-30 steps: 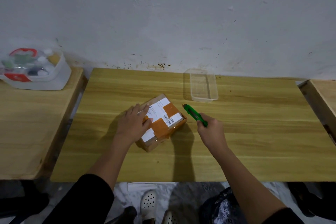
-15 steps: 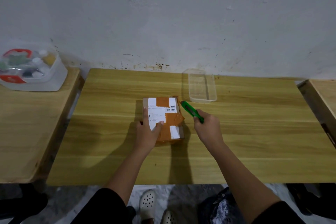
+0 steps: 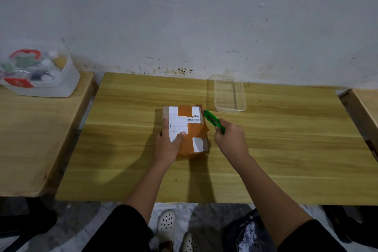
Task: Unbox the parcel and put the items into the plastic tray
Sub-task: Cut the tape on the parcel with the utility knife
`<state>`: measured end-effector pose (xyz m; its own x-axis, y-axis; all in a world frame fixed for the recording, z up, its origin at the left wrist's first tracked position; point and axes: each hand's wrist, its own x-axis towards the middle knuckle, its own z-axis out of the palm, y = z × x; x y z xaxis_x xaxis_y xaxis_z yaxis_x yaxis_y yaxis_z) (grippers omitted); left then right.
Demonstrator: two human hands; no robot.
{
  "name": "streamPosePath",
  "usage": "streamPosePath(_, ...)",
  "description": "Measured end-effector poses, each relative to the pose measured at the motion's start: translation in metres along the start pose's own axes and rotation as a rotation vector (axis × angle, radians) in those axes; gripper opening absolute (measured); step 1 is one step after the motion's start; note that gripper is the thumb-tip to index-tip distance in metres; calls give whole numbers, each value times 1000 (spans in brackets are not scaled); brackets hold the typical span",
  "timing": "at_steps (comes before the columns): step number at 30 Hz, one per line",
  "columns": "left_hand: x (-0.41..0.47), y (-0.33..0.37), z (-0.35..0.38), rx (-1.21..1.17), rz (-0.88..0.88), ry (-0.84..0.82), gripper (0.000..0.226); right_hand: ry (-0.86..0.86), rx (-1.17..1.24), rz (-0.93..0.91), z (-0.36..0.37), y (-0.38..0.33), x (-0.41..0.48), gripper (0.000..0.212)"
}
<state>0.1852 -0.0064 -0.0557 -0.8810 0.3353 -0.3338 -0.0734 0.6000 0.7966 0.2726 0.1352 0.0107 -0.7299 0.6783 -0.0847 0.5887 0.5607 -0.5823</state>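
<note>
Opening step, tape not yet cut. The parcel (image 3: 185, 129) lies flat near the middle of the desk (image 3: 286, 149), a little toward the back edge, its top crossed by orange tape and a white label. Your left hand (image 3: 167, 146) lies palm-down on the parcel's near left corner, fingers spread and the thumb on the label, pinning it to the desk without closing round it. Your right hand (image 3: 229, 139) is closed round the handle of the green cutter (image 3: 213, 120), whose tip sits at the parcel's far right corner, at or just beside the upper edge (whether a blade is out, or already in the tape, cannot be told). The tray (image 3: 230, 93) stands empty at the back edge, just beyond the parcel's right corner and clear of it.

Judged from this, the step in hand is the cut itself, and nothing has yet been taken out. The next move calls for a shallow stroke along the tape, so that the contents are not scored. Keep the left hand pressing down and its fingers out of the cutter's line. The likely fault is the parcel sliding or twisting under the pull.
</note>
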Motion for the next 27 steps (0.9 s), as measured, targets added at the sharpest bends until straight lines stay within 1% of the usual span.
streamPosePath(3,1,-4,3,-8,13,6,76,-47,-133,-35,-3,-10,3,27)
streamPosePath(5,3,-5,3,-16,15,10,76,-81,-174,-46,-6,-17,8,23)
streamPosePath(14,4,-5,7,-17,-14,68,74,-130,-139,-56,-15,-15,-5,20)
streamPosePath(19,4,-6,9,-35,-25,74,75,-198,-202,-67,-19,-21,-17,13)
streamPosePath(22,2,-5,11,-41,-28,86,74,-226,-223,-70,-22,-25,-22,14)
streamPosePath(27,0,-2,11,-43,-58,78,74,-242,-232,-72,-27,-21,-36,24)
